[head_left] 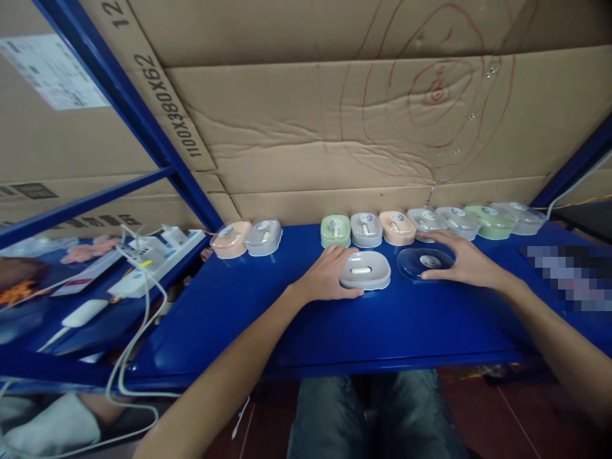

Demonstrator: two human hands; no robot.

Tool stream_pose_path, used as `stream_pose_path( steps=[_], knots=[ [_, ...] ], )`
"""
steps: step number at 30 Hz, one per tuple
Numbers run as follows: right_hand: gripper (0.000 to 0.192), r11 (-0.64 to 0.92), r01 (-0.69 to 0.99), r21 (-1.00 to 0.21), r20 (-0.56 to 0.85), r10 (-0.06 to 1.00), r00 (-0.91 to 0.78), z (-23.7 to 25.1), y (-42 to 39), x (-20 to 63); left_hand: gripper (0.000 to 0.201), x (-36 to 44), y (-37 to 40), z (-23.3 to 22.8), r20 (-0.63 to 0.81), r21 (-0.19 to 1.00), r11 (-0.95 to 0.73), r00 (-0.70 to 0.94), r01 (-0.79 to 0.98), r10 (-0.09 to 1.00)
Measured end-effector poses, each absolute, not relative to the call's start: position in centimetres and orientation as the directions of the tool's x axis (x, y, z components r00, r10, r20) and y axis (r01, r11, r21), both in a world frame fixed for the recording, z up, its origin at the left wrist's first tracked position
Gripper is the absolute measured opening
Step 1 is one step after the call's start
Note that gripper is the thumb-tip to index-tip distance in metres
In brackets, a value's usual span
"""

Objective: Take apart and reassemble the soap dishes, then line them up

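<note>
My left hand (329,275) is closed around the left side of an uncovered grey soap dish (377,280), thumb at its front and fingers behind. A white oblong piece (361,270) sits in the dish's middle. To the right, my right hand (463,260) grips a clear oval lid (412,262) between thumb and fingers; the lid bears a round sticker (430,261). The lid is apart from the dish, low over the blue tabletop or on it; I cannot tell which.
Lidded dishes line the back: a peach one (230,241) and a grey one (264,238) at left, several more from the green one (335,232) rightward. Cardboard (287,127) walls the back. A power strip (157,261) with white cables lies left; a blurred patch (568,277) lies right.
</note>
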State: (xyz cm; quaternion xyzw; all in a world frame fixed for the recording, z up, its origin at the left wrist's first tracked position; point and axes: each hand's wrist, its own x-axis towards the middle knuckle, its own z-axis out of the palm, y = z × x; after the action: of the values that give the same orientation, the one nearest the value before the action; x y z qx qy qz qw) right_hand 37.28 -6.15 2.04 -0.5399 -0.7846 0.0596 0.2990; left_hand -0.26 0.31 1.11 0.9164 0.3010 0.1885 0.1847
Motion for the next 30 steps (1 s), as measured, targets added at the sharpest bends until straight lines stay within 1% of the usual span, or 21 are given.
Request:
stream_pose_path(
  steps=[2,3,5,7,9,11,15,17,23,27,30],
  knots=[
    [0.088,0.468,0.778,-0.418,0.421,0.859,-0.290,3.0,-5.9,34.7,0.089,-0.2,0.3,1.1,0.244,0.451,-0.748,0.740,0.486,0.628],
    [0.090,0.515,0.750,-0.415,0.410,0.842,-0.351,3.3,-5.6,33.2,0.089,-0.1,0.4,1.0,0.249,0.453,-0.748,0.737,0.486,0.629],
    [0.101,0.594,0.692,-0.410,0.374,0.801,-0.467,3.5,-4.9,30.1,0.090,0.0,0.5,0.9,0.253,0.461,-0.746,0.735,0.480,0.630],
    [0.107,0.633,0.651,-0.418,0.328,0.774,-0.542,3.2,-4.1,27.6,0.091,0.0,0.8,0.6,0.259,0.470,-0.750,0.739,0.466,0.622],
    [0.111,0.643,0.639,-0.422,0.296,0.764,-0.573,2.5,-3.4,26.0,0.093,0.1,1.0,0.3,0.269,0.477,-0.756,0.745,0.448,0.611],
    [0.109,0.646,0.622,-0.442,0.300,0.760,-0.576,1.6,-3.0,25.3,0.094,0.2,1.3,0.0,0.280,0.486,-0.756,0.741,0.439,0.610],
    [0.089,0.667,0.556,-0.496,0.363,0.741,-0.565,0.4,-3.0,25.2,0.106,0.2,1.5,-0.6,0.283,0.499,-0.739,0.720,0.454,0.633],
    [0.082,0.668,0.539,-0.513,0.387,0.740,-0.550,0.2,-3.2,25.2,0.110,0.1,1.5,-0.6,0.268,0.506,-0.731,0.723,0.457,0.637],
    [0.073,0.615,0.536,-0.578,0.400,0.786,-0.471,0.3,-3.6,24.9,0.116,-0.1,1.1,0.2,0.192,0.622,-0.627,0.685,0.469,0.703],
    [0.067,0.599,0.521,-0.608,0.424,0.800,-0.425,0.4,-3.7,24.7,0.117,-0.3,0.7,0.8,0.209,0.674,-0.585,0.642,0.452,0.737],
    [0.062,0.565,0.476,-0.674,0.430,0.824,-0.368,0.5,-3.7,24.6,0.120,-0.4,0.6,1.0,0.199,0.728,-0.533,0.612,0.431,0.766]
  ],
)
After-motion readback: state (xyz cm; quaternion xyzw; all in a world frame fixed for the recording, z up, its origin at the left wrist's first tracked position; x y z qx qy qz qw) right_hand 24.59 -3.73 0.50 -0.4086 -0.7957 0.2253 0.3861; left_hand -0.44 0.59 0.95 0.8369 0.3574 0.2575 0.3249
